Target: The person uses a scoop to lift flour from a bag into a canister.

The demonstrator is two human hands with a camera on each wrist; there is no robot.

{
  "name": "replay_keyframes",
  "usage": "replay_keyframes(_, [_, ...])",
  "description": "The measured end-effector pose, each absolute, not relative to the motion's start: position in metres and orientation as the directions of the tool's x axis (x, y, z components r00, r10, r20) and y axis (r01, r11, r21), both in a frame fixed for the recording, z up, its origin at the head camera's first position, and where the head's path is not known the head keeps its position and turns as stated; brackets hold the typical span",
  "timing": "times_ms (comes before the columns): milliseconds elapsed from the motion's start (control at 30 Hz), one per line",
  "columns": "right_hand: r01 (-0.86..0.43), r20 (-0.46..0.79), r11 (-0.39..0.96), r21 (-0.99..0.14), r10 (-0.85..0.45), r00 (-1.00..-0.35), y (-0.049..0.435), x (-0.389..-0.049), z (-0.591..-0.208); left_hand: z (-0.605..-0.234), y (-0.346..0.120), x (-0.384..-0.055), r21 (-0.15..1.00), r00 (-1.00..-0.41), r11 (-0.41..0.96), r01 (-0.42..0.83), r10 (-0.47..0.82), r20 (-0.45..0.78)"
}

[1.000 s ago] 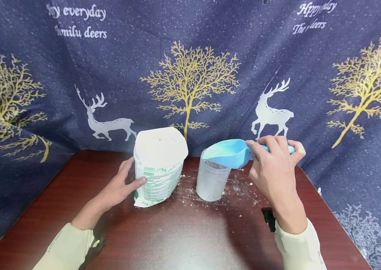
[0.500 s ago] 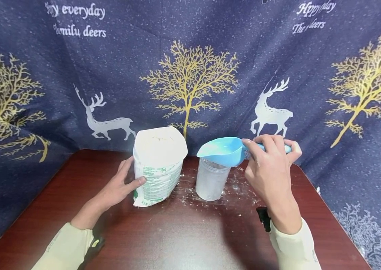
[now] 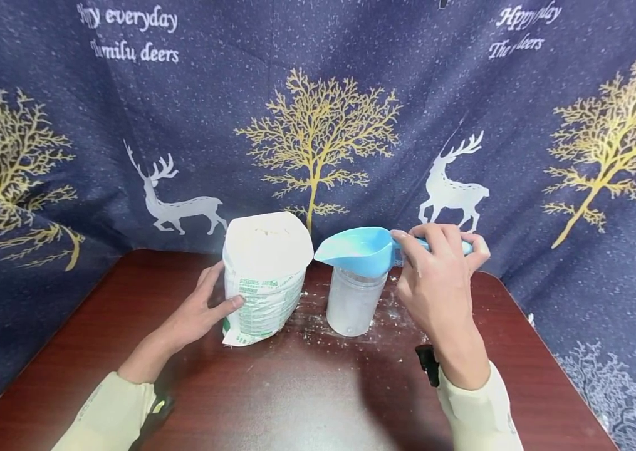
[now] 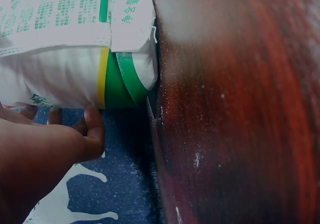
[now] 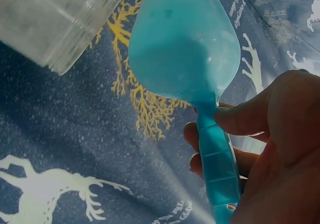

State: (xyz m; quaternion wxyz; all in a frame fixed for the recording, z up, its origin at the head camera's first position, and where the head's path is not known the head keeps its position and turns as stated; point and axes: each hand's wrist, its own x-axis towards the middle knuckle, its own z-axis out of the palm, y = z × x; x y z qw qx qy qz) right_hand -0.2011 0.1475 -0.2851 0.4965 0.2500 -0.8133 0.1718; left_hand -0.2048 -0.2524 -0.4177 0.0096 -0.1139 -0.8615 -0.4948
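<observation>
My left hand (image 3: 196, 313) holds the left side of an upright white flour bag (image 3: 264, 307) with green print. Its thumb lies on the front, and the other fingers are partly hidden behind the side. In the left wrist view, fingertips press the bag (image 4: 55, 79). The right hand (image 3: 438, 275) grips the handle of a blue scoop (image 3: 359, 250), thumb on top near the bowl. Above a clear jar (image 3: 354, 307) with a whitish, cloudy wall, the scoop covers most of the mouth, its tip close to the bag. The bowl looks blue inside, without a visible heap.
White powder (image 3: 318, 326) is scattered on the dark red wooden table (image 3: 306, 388) around the jar and bag. Behind the table's back edge hangs a dark blue cloth (image 3: 363, 50) printed with deer and trees.
The right hand has carried the scoop leftward across the jar, and its tip has come up from the jar's mouth to beside the bag. The left hand, bag and jar stay put.
</observation>
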Motion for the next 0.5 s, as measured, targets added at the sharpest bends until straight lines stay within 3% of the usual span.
replay_keyframes(500, [-0.596,0.879,0.803,-0.018,-0.271,-0.393,0.128,-0.203,-0.284,-0.418,-0.254,-0.205,0.856,-0.974,0.475,0.205,0.188,0.129])
